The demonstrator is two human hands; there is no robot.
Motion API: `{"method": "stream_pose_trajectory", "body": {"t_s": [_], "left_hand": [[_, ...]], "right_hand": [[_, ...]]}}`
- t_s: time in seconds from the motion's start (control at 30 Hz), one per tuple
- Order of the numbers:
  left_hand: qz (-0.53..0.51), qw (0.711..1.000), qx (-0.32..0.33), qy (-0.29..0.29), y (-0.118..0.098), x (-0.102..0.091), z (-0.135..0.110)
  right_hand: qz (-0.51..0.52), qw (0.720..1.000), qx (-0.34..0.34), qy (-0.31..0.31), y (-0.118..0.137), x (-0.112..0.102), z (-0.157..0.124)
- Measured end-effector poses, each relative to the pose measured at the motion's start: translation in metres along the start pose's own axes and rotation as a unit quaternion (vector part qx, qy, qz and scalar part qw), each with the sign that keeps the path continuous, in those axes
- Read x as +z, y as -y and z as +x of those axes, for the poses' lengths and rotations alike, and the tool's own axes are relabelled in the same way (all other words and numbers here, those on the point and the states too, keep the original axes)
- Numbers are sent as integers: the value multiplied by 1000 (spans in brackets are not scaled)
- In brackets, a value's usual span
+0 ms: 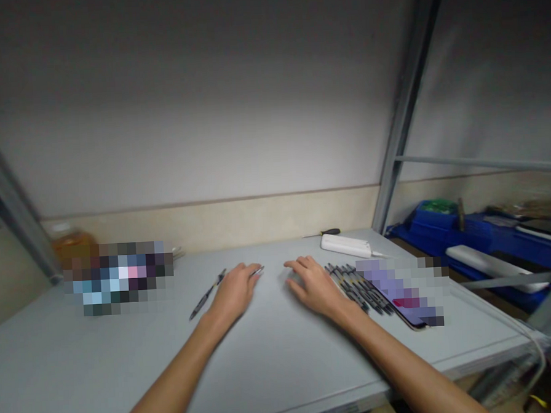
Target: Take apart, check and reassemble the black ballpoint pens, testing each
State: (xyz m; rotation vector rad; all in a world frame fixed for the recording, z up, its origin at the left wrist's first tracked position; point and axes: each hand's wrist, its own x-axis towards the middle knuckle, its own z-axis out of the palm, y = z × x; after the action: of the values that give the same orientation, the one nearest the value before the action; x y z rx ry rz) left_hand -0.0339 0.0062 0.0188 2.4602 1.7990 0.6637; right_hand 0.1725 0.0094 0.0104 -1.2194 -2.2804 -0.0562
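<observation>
My left hand (234, 290) rests palm down on the grey table (126, 362), fingers curled over a slim pen whose silver tip (257, 271) sticks out to the right. A dark pen (207, 294) lies just left of that hand. My right hand (313, 284) lies flat with fingers spread, holding nothing. Beside its right edge lies a row of several dark pens (359, 286).
A white power strip (346, 246) and a small dark tool (328, 232) sit at the back right. Blurred items lie at the left and right of the table. A metal shelf post (400, 113) rises at the right; blue bins (466, 233) stand beyond it.
</observation>
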Motion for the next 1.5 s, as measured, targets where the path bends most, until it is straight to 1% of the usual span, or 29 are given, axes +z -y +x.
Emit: {"method": "stream_pose_trajectory", "body": {"t_s": [0.07, 0.13, 0.17, 0.27, 0.33, 0.4, 0.43, 0.5, 0.53, 0.6, 0.67, 0.77, 0.8, 0.83, 0.9, 0.97, 1.03, 1.1, 1.2, 1.27, 1.37, 1.43, 1.5], "left_hand": [[-75, 994, 78, -2, -12, 6, -2], [-147, 979, 140, 4, -21, 11, -3], [-175, 973, 152, 2, -24, 13, -4], [-207, 969, 132, -11, -25, 16, -4], [-177, 977, 120, -20, -21, 15, -3], [-115, 986, 122, -23, -15, 12, -1], [-79, 989, 125, -22, -13, 10, -1], [-6, 990, 138, -21, -11, 5, 0], [33, 988, 147, -22, -12, 4, 0], [109, 979, 169, -26, -15, 1, -1], [170, 966, 190, -33, -21, 1, -2], [214, 950, 224, -37, -31, 6, -5], [217, 946, 238, -35, -34, 7, -5], [217, 943, 251, -33, -36, 9, -6], [208, 942, 262, -29, -39, 13, -7], [186, 949, 252, -23, -39, 15, -7], [154, 960, 232, -10, -39, 16, -8], [124, 970, 208, 8, -38, 18, -9], [93, 981, 166, 41, -38, 22, -9], [61, 987, 133, 61, -38, 26, -9], [-17, 992, 100, 78, -37, 27, -8], [-68, 990, 101, 67, -36, 25, -8], [-104, 987, 118, 34, -33, 21, -8]], "right_hand": [[58, 998, -15, -11, 1, 3, 0], [120, 993, -11, -4, 2, 5, 0], [148, 989, -5, 9, 2, 5, 0], [205, 977, 28, 53, 1, 3, 1], [229, 970, 64, 46, -2, -1, 1], [254, 960, 112, 24, -7, -3, 2], [269, 953, 135, 24, -10, -4, 2], [299, 938, 166, 53, -15, -6, 3], [308, 933, 171, 74, -16, -7, 3], [310, 931, 159, 104, -17, -10, 4], [292, 938, 130, 133, -14, -14, 4], [215, 944, 89, 234, -4, -20, 5], [172, 945, 91, 265, 0, -21, 5], [121, 948, 107, 275, 4, -20, 5], [26, 954, 148, 258, 12, -17, 5], [-50, 960, 162, 221, 17, -12, 4], [-110, 966, 142, 186, 20, -6, 1], [-150, 969, 108, 162, 20, -3, -1], [-178, 970, 76, 147, 20, 0, -3], [-184, 970, 71, 145, 20, 0, -2], [-186, 970, 73, 138, 19, 0, -1], [-189, 970, 84, 131, 17, 0, -1], [-197, 967, 104, 124, 14, 1, -1]]}}
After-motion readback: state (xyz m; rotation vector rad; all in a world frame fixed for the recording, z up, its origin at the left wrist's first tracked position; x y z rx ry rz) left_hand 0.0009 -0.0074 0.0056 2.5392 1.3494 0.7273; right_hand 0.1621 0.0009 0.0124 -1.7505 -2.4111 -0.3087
